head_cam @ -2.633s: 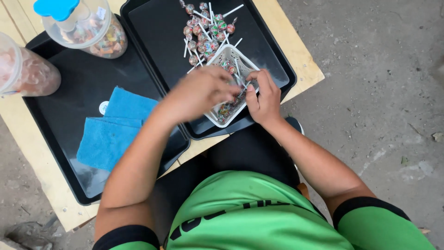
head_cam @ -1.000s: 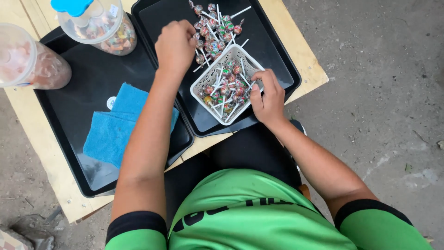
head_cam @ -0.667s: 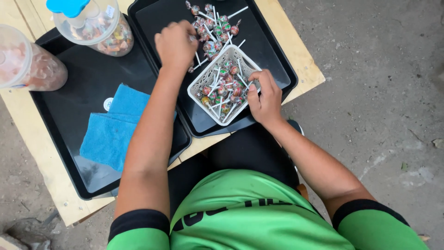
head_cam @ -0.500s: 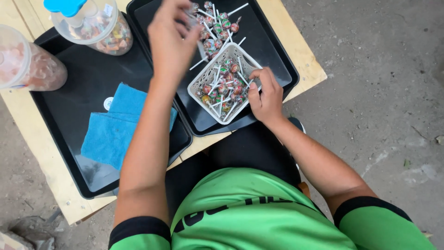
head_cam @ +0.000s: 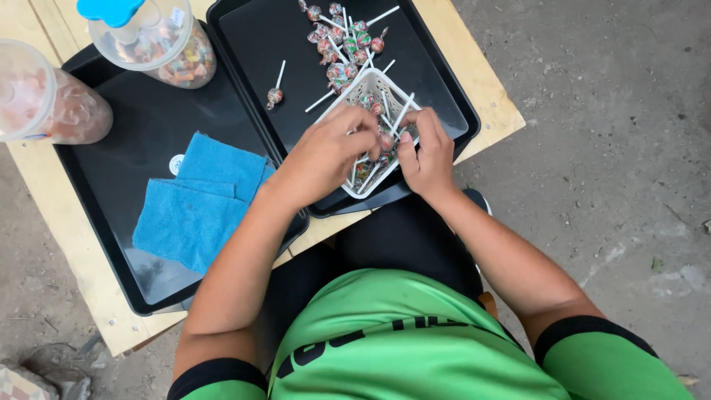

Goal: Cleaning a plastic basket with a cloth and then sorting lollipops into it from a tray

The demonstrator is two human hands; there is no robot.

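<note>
A small white plastic basket (head_cam: 368, 83) of wrapped lollipops sits on the right black tray (head_cam: 252, 44). My left hand (head_cam: 326, 152) reaches into the basket, fingers curled and pinched on lollipops inside it. My right hand (head_cam: 427, 152) grips the basket's near right edge, thumb against white sticks. The hands hide much of the basket. A pile of loose lollipops (head_cam: 339, 30) lies on the tray just beyond the basket. One single lollipop (head_cam: 275, 95) lies apart to the left of it.
A second black tray (head_cam: 133, 141) on the left holds a folded blue cloth (head_cam: 196, 200). At its far end stand a clear jar with a blue lid (head_cam: 152, 41) and another clear jar (head_cam: 44, 100). Both trays rest on a small wooden table (head_cam: 478, 81) over concrete ground.
My left hand left the basket, went up to the loose pile on the tray, then came back down into the basket. A single lollipop now lies apart on the tray. The right hand stayed on the basket.
</note>
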